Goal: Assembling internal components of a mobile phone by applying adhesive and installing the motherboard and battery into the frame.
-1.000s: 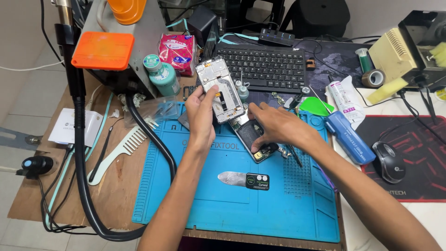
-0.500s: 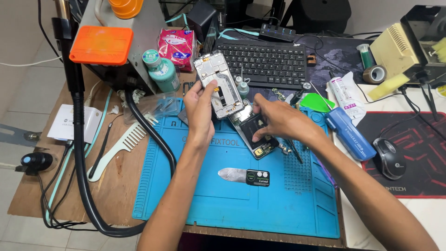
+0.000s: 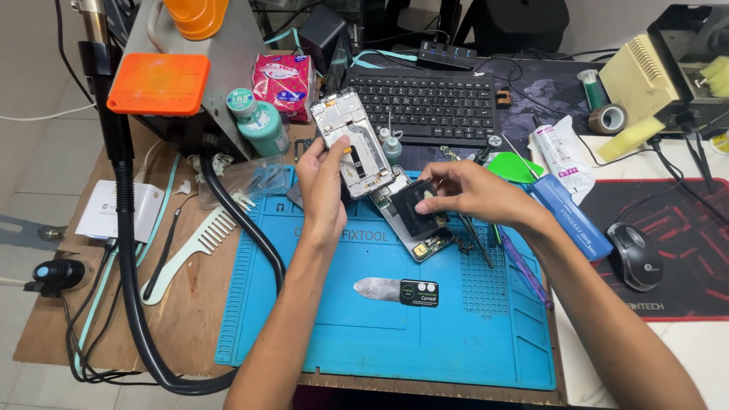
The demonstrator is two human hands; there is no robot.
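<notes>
- Left hand (image 3: pixel 323 186) grasps phone frame (image 3: pixel 351 140), tilted up.
- Right hand (image 3: pixel 463 193) pinches black battery (image 3: pixel 414 206) over open phone body (image 3: pixel 414 228).
- Risk: battery slipping onto exposed board; frame flex snagging.

Your left hand (image 3: pixel 325 186) holds a phone frame (image 3: pixel 351 140) tilted above the blue mat (image 3: pixel 395 334); your right hand (image 3: pixel 471 193) pinches a black battery (image 3: pixel 414 206) over the opened phone body (image 3: pixel 419 241) lying on the mat; a curved metal pry tool (image 3: pixel 396 290) lies nearer; a keyboard (image 3: pixel 425 106) sits far on the counter (image 3: pixel 197 304); a mouse (image 3: pixel 635 257) rests at right.
</notes>
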